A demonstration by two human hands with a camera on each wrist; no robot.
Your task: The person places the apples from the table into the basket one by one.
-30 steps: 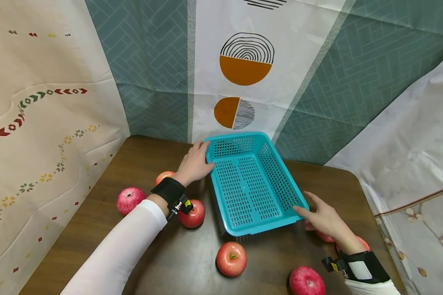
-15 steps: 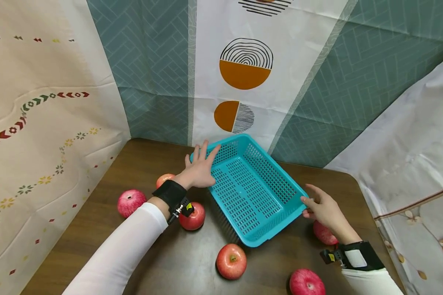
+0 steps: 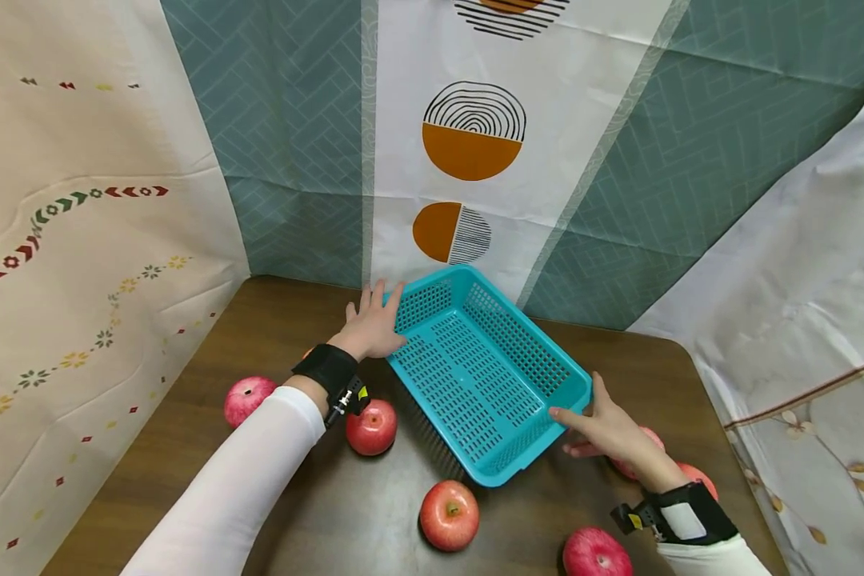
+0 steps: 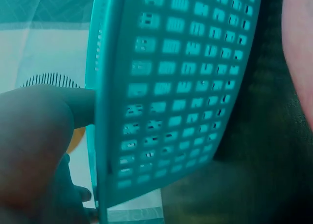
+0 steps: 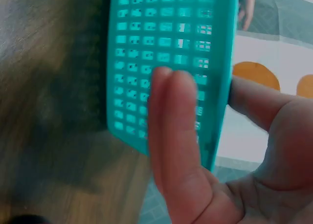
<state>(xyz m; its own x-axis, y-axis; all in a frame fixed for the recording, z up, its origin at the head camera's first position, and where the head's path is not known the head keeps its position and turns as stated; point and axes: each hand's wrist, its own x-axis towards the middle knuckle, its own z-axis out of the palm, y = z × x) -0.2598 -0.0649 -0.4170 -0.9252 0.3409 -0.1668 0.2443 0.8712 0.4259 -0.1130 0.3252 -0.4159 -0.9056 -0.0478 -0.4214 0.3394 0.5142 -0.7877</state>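
A teal plastic basket (image 3: pixel 468 380) with slotted walls stands turned at an angle on the table. My left hand (image 3: pixel 370 326) spreads its fingers over the basket's far-left corner, thumb at the rim. The left wrist view shows the thumb (image 4: pixel 73 109) meeting the rim and the perforated wall. My right hand (image 3: pixel 608 428) holds the near-right corner. Its thumb (image 5: pixel 259 99) lies over the rim, while two long fingers (image 5: pixel 178 121) lie along the outside of the wall. The basket's bare floor shows between the hands.
Red apples (image 3: pixel 450 515) (image 3: pixel 371 428) sit close in front of the basket. Pink streaked fruits (image 3: pixel 248 400) (image 3: pixel 596 552) lie to the left and near right. More red fruit (image 3: pixel 698 478) shows beside the right wrist. Hanging cloth (image 3: pixel 288 144) borders the wooden table (image 3: pixel 274 308).
The basket has turned, its near-left corner swinging toward the right. The left fingers have spread out. The right thumb has slid leftward along the near rim in the last half second.
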